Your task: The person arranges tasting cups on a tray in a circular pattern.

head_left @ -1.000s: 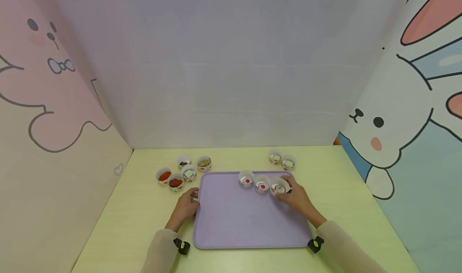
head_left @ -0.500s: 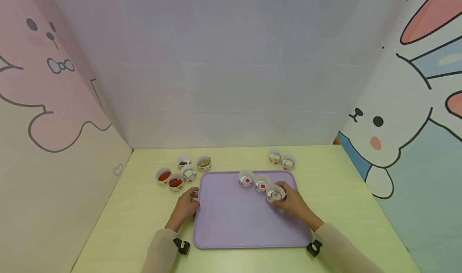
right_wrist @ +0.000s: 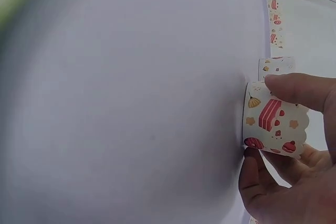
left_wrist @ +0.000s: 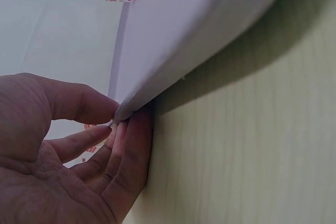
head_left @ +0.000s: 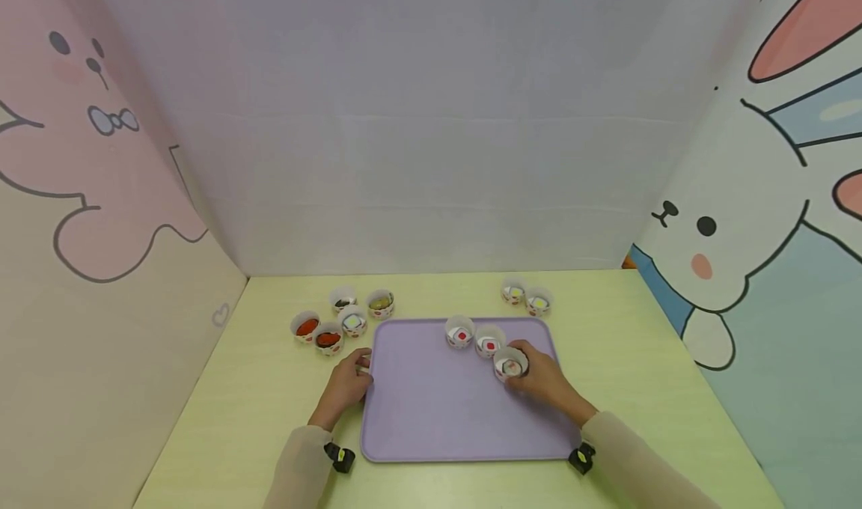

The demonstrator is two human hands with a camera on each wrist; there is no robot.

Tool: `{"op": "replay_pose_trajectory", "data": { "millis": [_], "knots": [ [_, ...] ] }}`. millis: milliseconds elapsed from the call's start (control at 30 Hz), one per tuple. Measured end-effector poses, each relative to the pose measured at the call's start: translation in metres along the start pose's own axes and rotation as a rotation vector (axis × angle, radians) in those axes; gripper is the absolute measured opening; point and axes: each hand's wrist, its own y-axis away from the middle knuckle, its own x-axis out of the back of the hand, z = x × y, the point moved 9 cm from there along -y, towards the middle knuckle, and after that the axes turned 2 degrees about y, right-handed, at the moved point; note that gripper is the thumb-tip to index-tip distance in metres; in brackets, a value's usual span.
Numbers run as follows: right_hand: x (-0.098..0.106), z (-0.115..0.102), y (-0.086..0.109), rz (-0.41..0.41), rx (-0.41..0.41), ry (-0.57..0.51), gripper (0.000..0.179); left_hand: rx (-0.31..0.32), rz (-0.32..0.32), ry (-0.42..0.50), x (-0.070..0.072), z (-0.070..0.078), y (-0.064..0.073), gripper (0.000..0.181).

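My right hand [head_left: 551, 382] grips a paper baking cup [right_wrist: 275, 121] with a cake print, thumb on one side and fingers on the other. In the head view that cup is at the tray's right half, its base close against the tray in the right wrist view. Two more cups, the left one [head_left: 460, 334] and the middle one [head_left: 490, 342], stand on the tray with a red-marked square inside each. At the left rim of the lilac tray [head_left: 444, 419], my left hand [head_left: 346, 386] pinches the edge between thumb and fingers [left_wrist: 134, 156].
Left of the tray on the pale table [head_left: 236, 419] stands a cluster of several cups, including a red-filled one [head_left: 307, 328] and an olive-filled one [head_left: 381, 305]. Two cups with yellow marks, one nearer [head_left: 539, 302], stand behind the tray's right corner. A white wall [head_left: 431, 157] closes the back.
My right hand has drawn its cup toward me and to the left, from beside the middle cup to just in front of it. The left hand stays at the tray's rim.
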Motion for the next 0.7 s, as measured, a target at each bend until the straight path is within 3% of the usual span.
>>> {"op": "replay_pose_trajectory", "data": {
  "millis": [700],
  "knots": [
    [0.0019,-0.0071,-0.0004,-0.057,0.010,-0.012,0.077,0.011,-0.010,0.014,-0.0013,-0.0025,-0.0007,0.054]
  ]
}}
